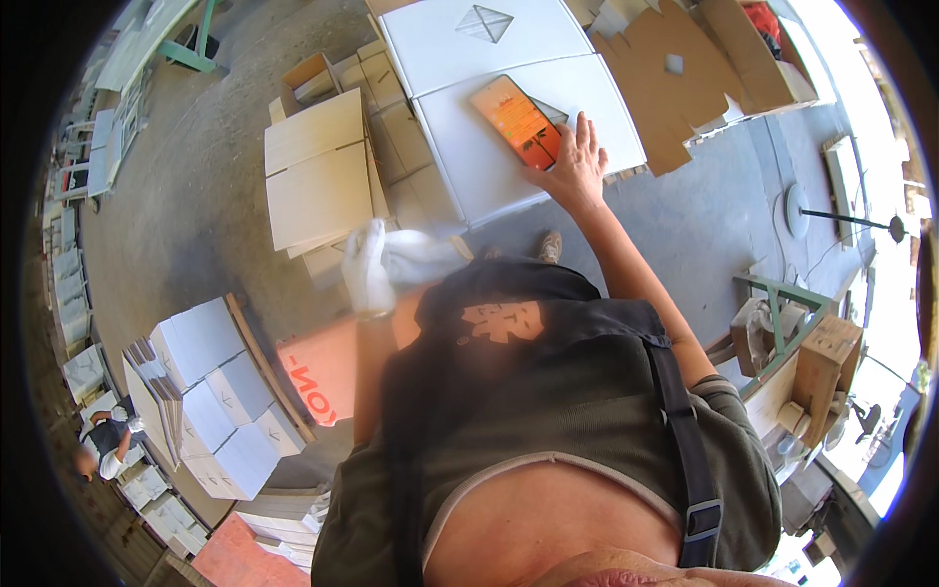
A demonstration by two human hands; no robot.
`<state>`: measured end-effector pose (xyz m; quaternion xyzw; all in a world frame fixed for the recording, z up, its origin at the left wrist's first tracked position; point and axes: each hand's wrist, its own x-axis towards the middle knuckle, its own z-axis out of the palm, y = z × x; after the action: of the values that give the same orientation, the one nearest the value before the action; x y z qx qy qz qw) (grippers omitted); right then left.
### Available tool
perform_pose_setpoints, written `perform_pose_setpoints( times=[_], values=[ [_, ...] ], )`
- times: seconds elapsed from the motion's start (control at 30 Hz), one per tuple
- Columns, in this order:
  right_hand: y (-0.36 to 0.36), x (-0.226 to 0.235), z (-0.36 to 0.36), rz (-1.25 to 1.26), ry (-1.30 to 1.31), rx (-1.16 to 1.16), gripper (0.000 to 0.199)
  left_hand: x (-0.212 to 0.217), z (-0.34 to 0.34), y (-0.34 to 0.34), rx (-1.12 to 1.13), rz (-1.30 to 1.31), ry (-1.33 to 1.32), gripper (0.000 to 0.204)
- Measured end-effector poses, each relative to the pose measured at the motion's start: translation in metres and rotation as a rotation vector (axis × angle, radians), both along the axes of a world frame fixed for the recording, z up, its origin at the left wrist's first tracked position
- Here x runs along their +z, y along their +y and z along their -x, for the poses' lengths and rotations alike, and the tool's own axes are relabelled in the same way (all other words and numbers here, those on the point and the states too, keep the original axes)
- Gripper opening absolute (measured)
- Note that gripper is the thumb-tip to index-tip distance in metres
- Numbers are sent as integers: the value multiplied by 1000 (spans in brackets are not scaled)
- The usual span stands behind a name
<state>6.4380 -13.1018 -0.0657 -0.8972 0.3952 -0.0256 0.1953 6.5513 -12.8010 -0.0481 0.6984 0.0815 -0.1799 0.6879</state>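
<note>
A smartphone [511,110] with a lit orange screen lies on top of a white carton [469,166], partly covering a dark printed mark. My bare right hand [577,168] is at its lower right corner, the thumb by the edge and the other fingers stretched apart over the carton. Lower and to the left, my left hand [366,274] wears a white work glove. Its fingers are closed on a second, limp white glove [423,254], which trails to the right toward my dark apron [440,391].
Flattened tan cartons [318,171] are stacked left of the white carton. Brown cardboard [670,83] lies at its right. A stack of white boxes [210,362] stands lower left, with another person [108,435] beyond. A green-legged bench [782,313] is at the right.
</note>
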Motion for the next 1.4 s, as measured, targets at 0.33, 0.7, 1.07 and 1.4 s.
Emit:
perform_pose_setpoints(
  times=[0.33, 0.7, 1.07, 1.4],
  values=[
    [8, -2, -1, 7, -6, 32, 99, 6, 0, -7, -6, 42, 16, 24],
    [15, 3, 0, -2, -12, 59, 100, 1, -3, -9, -34, 49, 21, 25],
    [17, 8, -1, -14, 2, 50, 105, -3, -6, -3, -39, 18, 20, 27],
    [7, -22, 18, 59, -91, 79, 100, 2, 2, 5, -209, -173, -223, 20]
  ],
)
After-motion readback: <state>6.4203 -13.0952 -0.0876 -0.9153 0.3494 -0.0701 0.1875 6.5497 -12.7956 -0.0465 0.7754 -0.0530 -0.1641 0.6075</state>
